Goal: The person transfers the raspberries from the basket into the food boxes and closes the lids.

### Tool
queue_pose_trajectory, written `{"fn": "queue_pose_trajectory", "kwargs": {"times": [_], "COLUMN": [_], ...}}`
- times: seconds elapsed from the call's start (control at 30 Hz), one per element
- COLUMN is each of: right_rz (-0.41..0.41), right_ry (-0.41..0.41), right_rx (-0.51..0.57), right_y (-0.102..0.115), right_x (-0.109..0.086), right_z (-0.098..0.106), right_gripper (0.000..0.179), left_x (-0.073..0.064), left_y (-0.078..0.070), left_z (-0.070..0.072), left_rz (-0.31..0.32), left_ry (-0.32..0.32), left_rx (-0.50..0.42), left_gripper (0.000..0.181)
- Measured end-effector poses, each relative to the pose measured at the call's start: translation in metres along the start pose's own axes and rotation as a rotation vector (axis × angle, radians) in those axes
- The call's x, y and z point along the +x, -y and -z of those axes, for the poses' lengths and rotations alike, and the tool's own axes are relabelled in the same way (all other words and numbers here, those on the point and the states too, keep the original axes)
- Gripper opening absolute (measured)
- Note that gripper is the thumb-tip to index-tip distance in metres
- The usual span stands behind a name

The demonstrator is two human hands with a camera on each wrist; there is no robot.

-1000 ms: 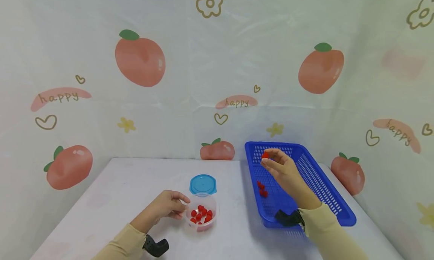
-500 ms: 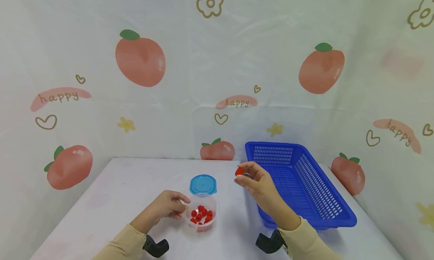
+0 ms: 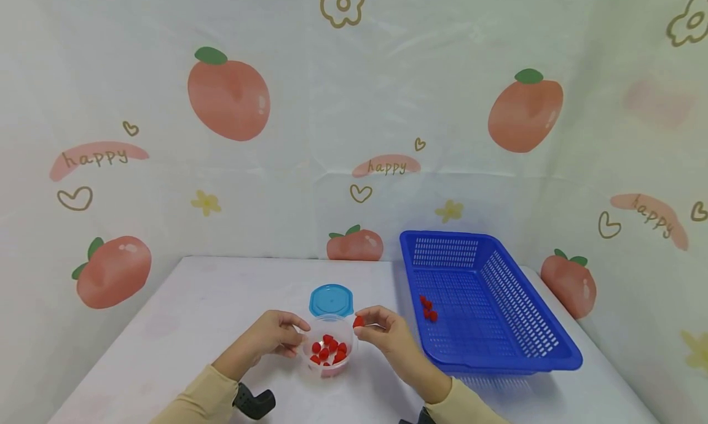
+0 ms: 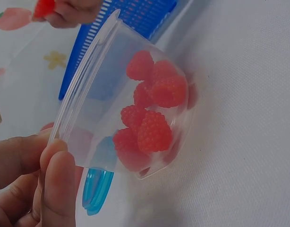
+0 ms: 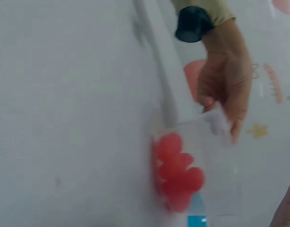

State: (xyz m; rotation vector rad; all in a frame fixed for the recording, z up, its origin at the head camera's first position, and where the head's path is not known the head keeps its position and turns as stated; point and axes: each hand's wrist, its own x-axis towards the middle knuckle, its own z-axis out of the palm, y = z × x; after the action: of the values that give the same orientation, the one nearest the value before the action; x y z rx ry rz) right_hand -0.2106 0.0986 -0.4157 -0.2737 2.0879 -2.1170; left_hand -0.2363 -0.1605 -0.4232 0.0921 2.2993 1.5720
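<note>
My left hand (image 3: 270, 336) pinches the rim of a clear plastic tub (image 4: 100, 90) between thumb and fingers. Inside the tub, several raspberries (image 4: 155, 134) lie along its bottom. My right hand (image 3: 394, 344) holds one raspberry (image 3: 359, 321) between thumb and fingertips, just beyond the tub's right rim and above the table. Behind the tub lies its blue lid (image 3: 331, 300). The right wrist view is blurred, with only a sliver of the right hand at its edge.
A blue plastic basket (image 3: 500, 313) stands to the right, with several more raspberries (image 3: 428, 310) near its left wall. A white cloth (image 3: 210, 295) covers the table, and a fruit-printed curtain (image 3: 310, 123) hangs behind it.
My right hand has carried the raspberry from above the basket leftward and down to the tub's right side. The left hand and tub have stayed in place.
</note>
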Motion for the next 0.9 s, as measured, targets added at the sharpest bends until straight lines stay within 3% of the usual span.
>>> {"fn": "queue_pose_trajectory", "kwargs": {"times": [0.27,0.9], "right_rz": [-0.032,0.002], "right_ry": [-0.005,0.006], "right_rx": [-0.063,-0.194], "right_y": [-0.021,-0.021], "right_x": [0.005,0.007], "right_z": [-0.007,-0.011], "right_gripper": [0.037,0.031], "left_x": [-0.002,0.001], "left_y": [-0.002,0.000], "left_z": [-0.002,-0.002], "left_rz": [0.014,0.018], "left_ry": [-0.027,-0.037], "left_rx": [0.011,0.004], "left_gripper": [0.025,0.025]}}
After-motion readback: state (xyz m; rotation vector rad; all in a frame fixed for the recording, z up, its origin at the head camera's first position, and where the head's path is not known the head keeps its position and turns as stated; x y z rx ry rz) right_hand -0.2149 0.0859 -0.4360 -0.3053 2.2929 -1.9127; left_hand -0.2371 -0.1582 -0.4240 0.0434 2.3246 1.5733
